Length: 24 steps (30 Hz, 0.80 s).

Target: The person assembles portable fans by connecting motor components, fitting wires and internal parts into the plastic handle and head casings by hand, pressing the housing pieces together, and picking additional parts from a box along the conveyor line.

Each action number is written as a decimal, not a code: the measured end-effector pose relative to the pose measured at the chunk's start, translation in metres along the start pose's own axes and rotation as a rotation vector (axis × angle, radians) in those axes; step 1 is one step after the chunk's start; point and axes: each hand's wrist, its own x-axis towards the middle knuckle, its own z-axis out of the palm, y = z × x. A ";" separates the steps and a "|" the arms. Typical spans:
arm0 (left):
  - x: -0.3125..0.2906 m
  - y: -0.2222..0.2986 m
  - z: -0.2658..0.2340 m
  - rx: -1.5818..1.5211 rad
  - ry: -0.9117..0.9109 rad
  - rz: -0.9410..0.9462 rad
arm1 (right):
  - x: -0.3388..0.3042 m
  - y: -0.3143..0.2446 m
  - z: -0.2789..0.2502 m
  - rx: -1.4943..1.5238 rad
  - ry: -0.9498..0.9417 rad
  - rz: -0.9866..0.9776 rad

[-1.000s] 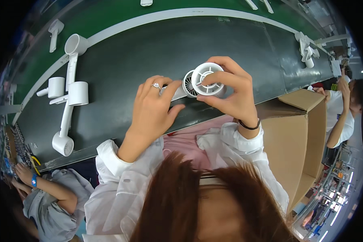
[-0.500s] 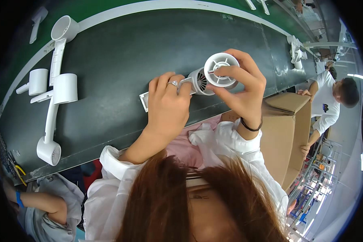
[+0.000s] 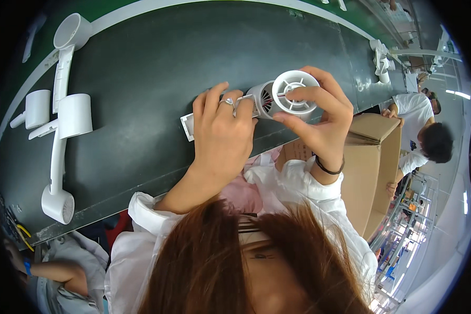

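My left hand (image 3: pixel 222 128) is closed around the handle (image 3: pixel 189 127) of a white hair-dryer-shaped housing, pressing it to the dark table. The handle's squared end sticks out on the left of the hand. On the right, the housing's round barrel (image 3: pixel 266 98) shows dark radial slots or blades at its opening. Beside that opening, my right hand (image 3: pixel 332 107) grips a white spoked ring part (image 3: pixel 293 83) by its rim, thumb below and index finger reaching inside. Ring and barrel overlap in view; I cannot tell whether they touch.
Several white housings (image 3: pixel 74 116) lie on the dark table (image 3: pixel 152 68) at the left. More white parts (image 3: pixel 382 63) are at the far right. A cardboard box (image 3: pixel 363 172) stands right of me, with a person (image 3: pixel 416 115) holding it. Yellow-handled pliers (image 3: pixel 23 230) lie lower left.
My hands and the held parts appear slightly farther right, with the grips unchanged. The housings on the left have shifted in view. The person by the box has bent lower.
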 end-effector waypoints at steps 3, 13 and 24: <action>0.000 0.001 0.002 -0.014 -0.003 -0.009 | 0.000 -0.001 0.000 0.015 -0.023 0.031; -0.002 -0.001 0.009 0.051 0.019 0.031 | 0.007 -0.009 0.004 -0.021 -0.108 0.099; -0.002 -0.005 0.007 -0.075 0.019 -0.042 | 0.005 0.013 -0.007 0.292 -0.236 0.098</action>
